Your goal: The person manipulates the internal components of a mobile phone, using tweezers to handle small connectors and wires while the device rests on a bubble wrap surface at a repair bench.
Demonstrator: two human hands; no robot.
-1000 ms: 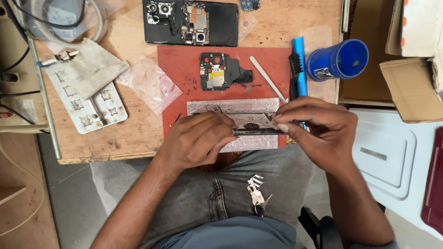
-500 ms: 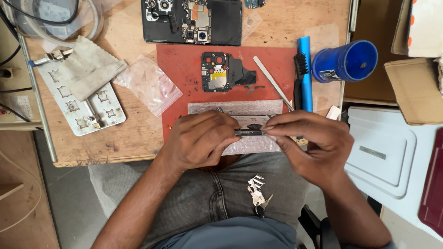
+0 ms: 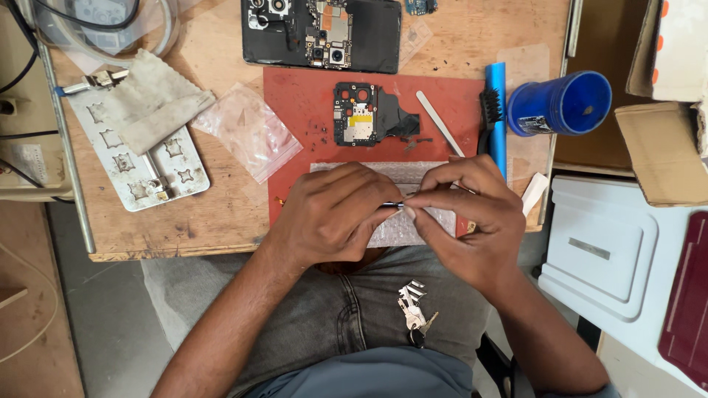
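I have just one view, from the camera worn on the head, looking almost straight down over the near edge of the wooden bench point(image 3: 184, 228). It sits close enough that the left hand point(image 3: 332, 214) and right hand point(image 3: 464, 214) fill the middle of the frame, with the lap below. The red mat point(image 3: 310, 110) lies ahead. The bench's far edge is cut off, I think. No second view overlaps it.

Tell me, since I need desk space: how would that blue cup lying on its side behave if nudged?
The blue cup lies on its side at the table edge, so it would probably roll. It looks like thin plastic, likely light, and might drop off.
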